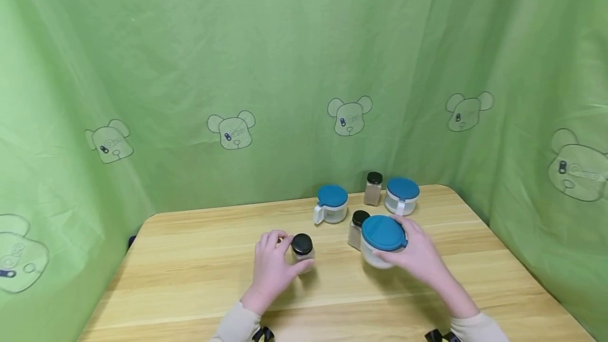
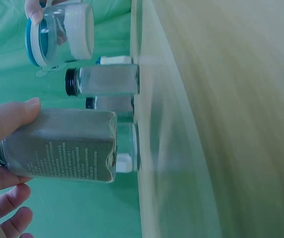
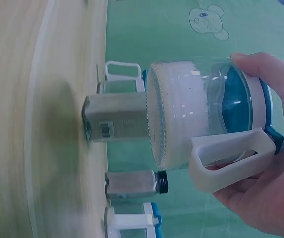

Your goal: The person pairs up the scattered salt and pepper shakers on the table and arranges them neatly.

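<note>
With both things held up off the worktop, I'd keep each one level and let my grip bear on the glass, since a tilt could shift what is inside. The wide pot asks for more care, I think: a standing jar is just behind it toward the left, and a nudge could tip that over.

The fingers of my left hand pinch the held jar near its black cap, thumb on one side, and its base hangs free beyond them. The fingers of my right hand grasp the pot round its blue-lidded end; it lies left of my palm, its white handle on the palm side. Held jar and pot are well apart.
</note>
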A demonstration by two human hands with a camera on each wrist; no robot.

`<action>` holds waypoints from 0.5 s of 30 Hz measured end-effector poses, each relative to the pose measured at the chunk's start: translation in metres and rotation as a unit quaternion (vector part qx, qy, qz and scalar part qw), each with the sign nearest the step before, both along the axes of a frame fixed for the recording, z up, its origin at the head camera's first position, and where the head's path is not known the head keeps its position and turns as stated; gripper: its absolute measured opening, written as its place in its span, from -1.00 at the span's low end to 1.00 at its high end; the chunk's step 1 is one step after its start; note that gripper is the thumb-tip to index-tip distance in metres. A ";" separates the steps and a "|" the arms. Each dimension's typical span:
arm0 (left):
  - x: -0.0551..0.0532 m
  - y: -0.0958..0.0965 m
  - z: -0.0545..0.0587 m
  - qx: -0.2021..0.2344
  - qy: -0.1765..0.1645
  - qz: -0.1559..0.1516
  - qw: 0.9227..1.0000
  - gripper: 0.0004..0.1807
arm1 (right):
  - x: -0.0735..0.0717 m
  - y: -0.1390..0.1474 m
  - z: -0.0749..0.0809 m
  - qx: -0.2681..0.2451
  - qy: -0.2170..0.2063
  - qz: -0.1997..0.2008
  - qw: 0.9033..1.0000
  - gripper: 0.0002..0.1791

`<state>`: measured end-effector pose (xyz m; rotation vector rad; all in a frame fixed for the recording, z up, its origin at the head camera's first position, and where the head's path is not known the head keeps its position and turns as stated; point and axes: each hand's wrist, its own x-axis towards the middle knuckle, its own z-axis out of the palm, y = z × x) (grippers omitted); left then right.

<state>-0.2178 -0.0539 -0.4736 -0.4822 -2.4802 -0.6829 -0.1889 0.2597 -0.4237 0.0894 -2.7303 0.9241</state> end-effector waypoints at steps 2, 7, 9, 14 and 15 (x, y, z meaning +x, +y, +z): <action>0.000 -0.005 -0.001 0.001 -0.002 -0.001 1.000 -0.24 | 0.000 -0.004 -0.001 -0.003 -0.001 0.005 1.000 0.11; -0.002 -0.016 -0.002 0.000 -0.003 -0.001 1.000 -0.22 | 0.001 -0.014 -0.003 -0.006 0.005 0.021 1.000 0.06; -0.002 -0.021 -0.002 0.001 -0.004 -0.003 1.000 -0.24 | 0.001 -0.019 -0.005 -0.002 0.008 0.026 1.000 0.05; -0.004 -0.033 -0.001 0.000 0.000 -0.007 1.000 -0.28 | 0.000 -0.031 -0.009 0.004 0.011 0.035 0.999 0.05; -0.004 -0.036 -0.001 -0.001 0.001 -0.006 1.000 -0.28 | 0.000 -0.033 -0.010 0.003 0.011 0.037 0.999 0.05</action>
